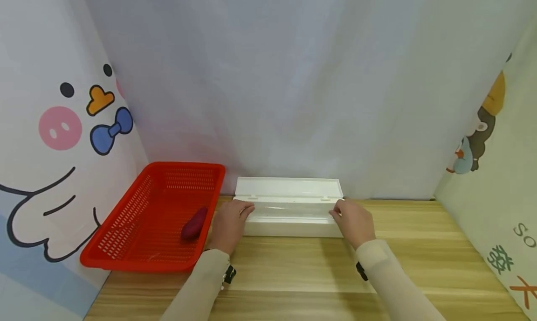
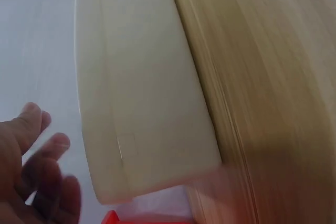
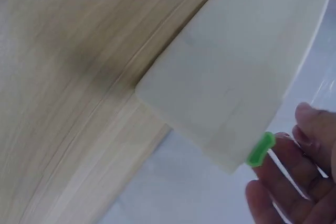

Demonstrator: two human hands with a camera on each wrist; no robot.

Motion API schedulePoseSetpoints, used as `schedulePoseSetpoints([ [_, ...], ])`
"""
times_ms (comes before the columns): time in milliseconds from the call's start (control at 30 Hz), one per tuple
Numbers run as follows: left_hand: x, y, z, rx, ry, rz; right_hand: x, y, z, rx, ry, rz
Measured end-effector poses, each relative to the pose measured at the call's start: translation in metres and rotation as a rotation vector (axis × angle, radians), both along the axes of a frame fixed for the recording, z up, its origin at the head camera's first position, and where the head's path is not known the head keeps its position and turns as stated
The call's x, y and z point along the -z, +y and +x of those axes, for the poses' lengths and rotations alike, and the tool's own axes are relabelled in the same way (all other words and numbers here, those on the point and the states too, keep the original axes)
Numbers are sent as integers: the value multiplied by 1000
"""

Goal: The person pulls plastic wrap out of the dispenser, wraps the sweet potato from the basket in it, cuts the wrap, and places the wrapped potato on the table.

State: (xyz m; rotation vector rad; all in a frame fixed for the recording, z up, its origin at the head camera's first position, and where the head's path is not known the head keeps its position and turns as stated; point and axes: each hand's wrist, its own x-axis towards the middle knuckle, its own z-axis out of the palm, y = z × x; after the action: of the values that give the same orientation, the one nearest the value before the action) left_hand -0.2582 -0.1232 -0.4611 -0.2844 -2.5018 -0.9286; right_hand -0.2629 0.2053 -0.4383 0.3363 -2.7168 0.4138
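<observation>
A long white cling film dispenser point(image 1: 293, 229) lies near the back of the table, its lid point(image 1: 289, 187) tipped back against the curtain. Clear cling film point(image 1: 289, 210) shows as a shiny sheet between the hands over the box. At its left end, my left hand point(image 1: 230, 222) pinches the film's edge between thumb and fingers. My right hand point(image 1: 354, 222) pinches the other side at the right end. In the right wrist view, a small green piece point(image 3: 261, 149) sits at the box's corner beside my fingers. The left wrist view shows the dispenser's plain front point(image 2: 147, 87).
A red plastic basket point(image 1: 134, 266) stands left of the dispenser, its rim close to my left hand. Inside it lies a purple sweet potato point(image 1: 194, 224). A pale curtain point(image 1: 293, 78) hangs behind the wooden table point(image 1: 289, 274), with printed panels at both sides.
</observation>
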Motion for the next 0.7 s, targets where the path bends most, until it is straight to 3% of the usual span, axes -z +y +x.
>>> schedulePoseSetpoints([
  [167,6,-5,2,-49,23,-108,-3,1,11,27,-105,-8],
  [300,7,-6,6,-80,-65,-107,-5,-3,15,17,-155,2],
  [500,-1,-6,11,-46,-163,-86,-10,-6,20,24,-184,-1],
  [700,-10,-1,15,-33,-164,-165,-11,-5,18,6,-233,-9],
])
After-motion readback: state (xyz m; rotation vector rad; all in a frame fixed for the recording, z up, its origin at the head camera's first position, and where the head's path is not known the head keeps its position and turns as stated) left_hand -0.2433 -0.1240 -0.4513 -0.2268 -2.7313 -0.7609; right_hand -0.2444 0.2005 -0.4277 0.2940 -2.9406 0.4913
